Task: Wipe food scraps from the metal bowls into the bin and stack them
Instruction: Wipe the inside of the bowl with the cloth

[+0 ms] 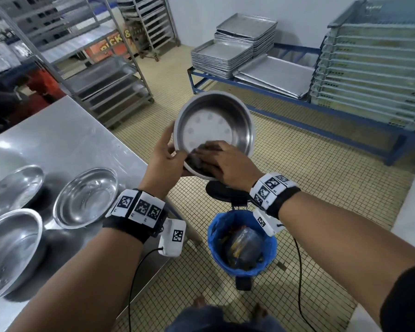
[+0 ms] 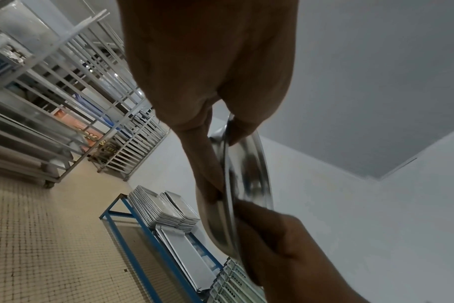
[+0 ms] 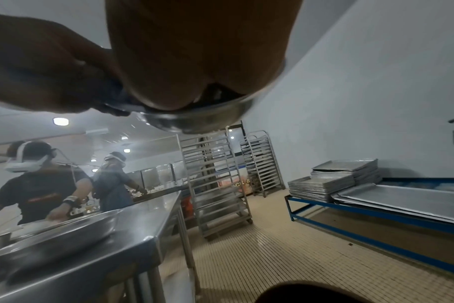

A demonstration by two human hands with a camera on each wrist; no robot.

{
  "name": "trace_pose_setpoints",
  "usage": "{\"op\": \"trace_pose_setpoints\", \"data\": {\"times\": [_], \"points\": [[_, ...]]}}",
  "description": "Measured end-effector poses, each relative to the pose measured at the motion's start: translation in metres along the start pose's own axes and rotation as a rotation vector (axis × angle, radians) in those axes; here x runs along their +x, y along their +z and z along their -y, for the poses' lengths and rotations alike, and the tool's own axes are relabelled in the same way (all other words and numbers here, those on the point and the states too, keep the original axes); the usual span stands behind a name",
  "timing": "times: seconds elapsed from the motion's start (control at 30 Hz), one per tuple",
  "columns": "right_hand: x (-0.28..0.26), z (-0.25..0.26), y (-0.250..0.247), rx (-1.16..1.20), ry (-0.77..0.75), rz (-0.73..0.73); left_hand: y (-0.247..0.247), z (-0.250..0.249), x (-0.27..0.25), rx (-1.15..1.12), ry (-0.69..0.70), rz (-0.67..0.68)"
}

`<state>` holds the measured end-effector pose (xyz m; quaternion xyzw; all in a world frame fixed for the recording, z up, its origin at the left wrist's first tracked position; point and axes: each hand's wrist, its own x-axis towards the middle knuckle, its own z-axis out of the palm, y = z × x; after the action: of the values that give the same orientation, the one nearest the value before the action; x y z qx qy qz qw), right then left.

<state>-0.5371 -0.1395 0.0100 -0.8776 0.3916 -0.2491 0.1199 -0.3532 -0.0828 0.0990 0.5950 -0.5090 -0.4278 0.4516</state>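
I hold a round metal bowl (image 1: 216,121) tilted toward me, above the bin (image 1: 212,233), which has a blue liner and scraps inside. My left hand (image 1: 174,147) grips the bowl's near-left rim, thumb inside. With straight fingers, my right hand (image 1: 209,159) presses a dark cloth (image 1: 195,161) against the bowl's near inner wall. The left wrist view shows the bowl (image 2: 249,164) edge-on, pinched by my left hand (image 2: 208,82), with the right hand (image 2: 285,246) below. The right wrist view shows the bowl's underside (image 3: 200,121) beneath my right palm (image 3: 194,61).
Three more metal bowls (image 1: 86,197) (image 1: 12,185) (image 1: 10,248) lie on the steel table (image 1: 65,140) at my left. A blue bench (image 1: 321,109) with tray stacks and crates runs along the far wall. Tray racks (image 1: 106,87) stand behind the table. Two people (image 3: 39,184) work at its far side.
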Motion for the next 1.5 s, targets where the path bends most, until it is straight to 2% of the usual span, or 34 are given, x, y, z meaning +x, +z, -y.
{"op": "trace_pose_setpoints", "data": {"times": [0.07, 0.1, 0.17, 0.23, 0.27, 0.4, 0.5, 0.63, 0.87, 1.0, 1.1, 1.2, 1.27, 1.4, 1.5], "points": [[-0.01, -0.002, -0.006, 0.028, 0.07, 0.061, -0.006, -0.003, 0.0, 0.02, 0.028, 0.01], [-0.011, -0.002, -0.012, 0.048, 0.091, 0.046, -0.008, -0.004, 0.0, 0.035, 0.041, 0.012], [-0.007, -0.003, -0.023, 0.034, 0.127, -0.114, -0.009, -0.004, -0.001, 0.072, 0.052, 0.01], [0.005, -0.011, -0.027, -0.092, 0.126, -0.339, -0.006, -0.003, -0.001, 0.103, 0.054, 0.028], [0.01, -0.015, -0.029, -0.16, 0.105, -0.385, -0.005, -0.004, -0.001, 0.114, 0.057, 0.043], [0.009, -0.03, -0.02, -0.336, -0.022, -0.25, -0.003, -0.008, -0.003, 0.112, 0.077, 0.056], [-0.003, -0.034, -0.012, -0.285, -0.035, -0.152, -0.006, -0.006, 0.0, 0.134, 0.102, 0.027], [-0.021, -0.032, 0.0, -0.253, -0.122, -0.117, -0.007, 0.004, 0.006, 0.237, 0.166, -0.009], [-0.051, -0.021, 0.011, -0.111, -0.072, 0.025, -0.001, 0.026, 0.003, 0.422, 0.27, -0.056], [-0.078, -0.019, 0.019, -0.167, -0.126, 0.007, 0.001, 0.033, 0.003, 0.455, 0.29, -0.103], [-0.094, -0.019, 0.022, -0.111, -0.052, 0.002, -0.001, 0.029, 0.003, 0.396, 0.257, -0.145], [-0.081, -0.019, 0.013, -0.166, 0.062, -0.182, 0.0, 0.028, 0.004, 0.389, 0.276, -0.145], [-0.065, -0.016, 0.008, -0.216, 0.068, -0.271, 0.003, 0.027, 0.003, 0.407, 0.304, -0.151], [-0.057, -0.014, 0.016, -0.277, -0.048, -0.223, 0.009, 0.022, 0.002, 0.375, 0.287, -0.156], [-0.07, -0.017, 0.022, -0.254, -0.053, -0.22, 0.0, 0.025, 0.006, 0.329, 0.268, -0.188]]}}
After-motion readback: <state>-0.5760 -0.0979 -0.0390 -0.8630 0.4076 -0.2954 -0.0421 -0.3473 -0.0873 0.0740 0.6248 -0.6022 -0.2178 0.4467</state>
